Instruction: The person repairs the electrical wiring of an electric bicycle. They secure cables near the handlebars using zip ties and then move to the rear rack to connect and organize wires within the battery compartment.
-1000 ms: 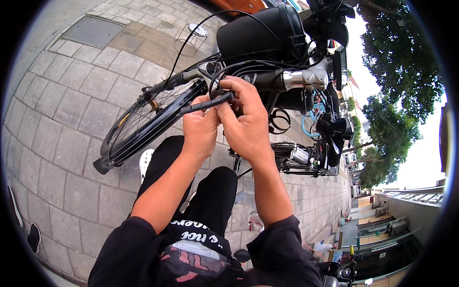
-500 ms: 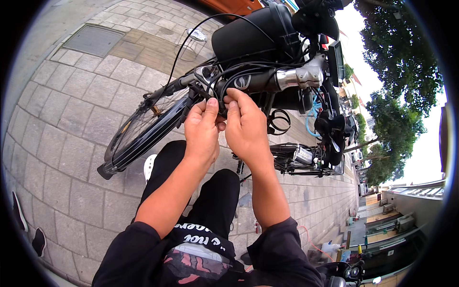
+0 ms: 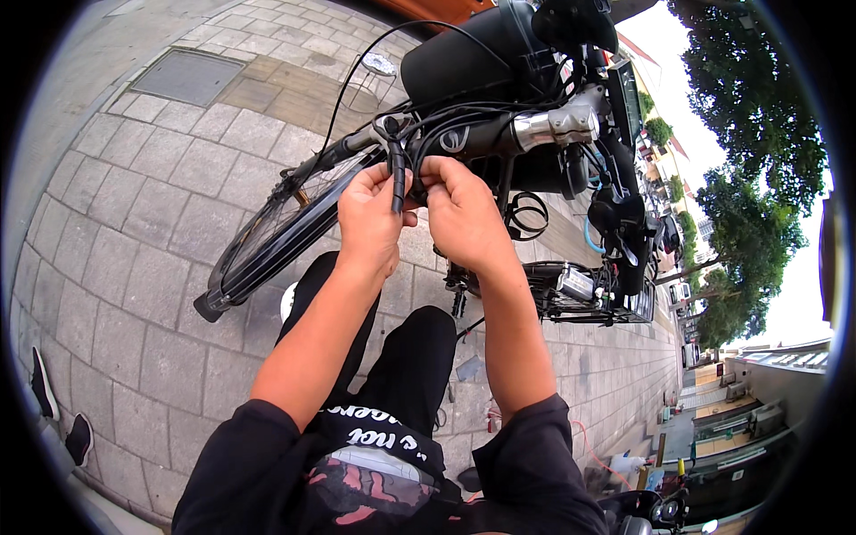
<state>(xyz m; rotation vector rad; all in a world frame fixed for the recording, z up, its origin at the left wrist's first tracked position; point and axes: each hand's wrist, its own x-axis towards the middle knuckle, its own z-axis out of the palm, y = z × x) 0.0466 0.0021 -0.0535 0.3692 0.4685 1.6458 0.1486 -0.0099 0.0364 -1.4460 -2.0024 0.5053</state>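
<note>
Two pinches: left hand [image 3: 367, 223] at a black strip [image 3: 399, 185] just beside the head tube [image 3: 486, 135], right hand [image 3: 465, 218] at black cables [image 3: 416, 153], exact hold hidden. The strip, partly hidden earlier, now lies exposed, suggesting it is still being worked.

Pavement [image 3: 169, 357]: grey blocks are running in rows.
Tan strip [image 3: 294, 94]: is lying among the grey blocks, bordering the cover [image 3: 189, 76].
Cover: grey, rectangular, is sitting at upper left.
Bicycle [image 3: 481, 135]: is standing on the pavement.
Shoes [image 3: 78, 439]: two dark ones are resting near the left rim.
Scrap [image 3: 468, 367]: flat, grey, is lying right of centre.
</note>
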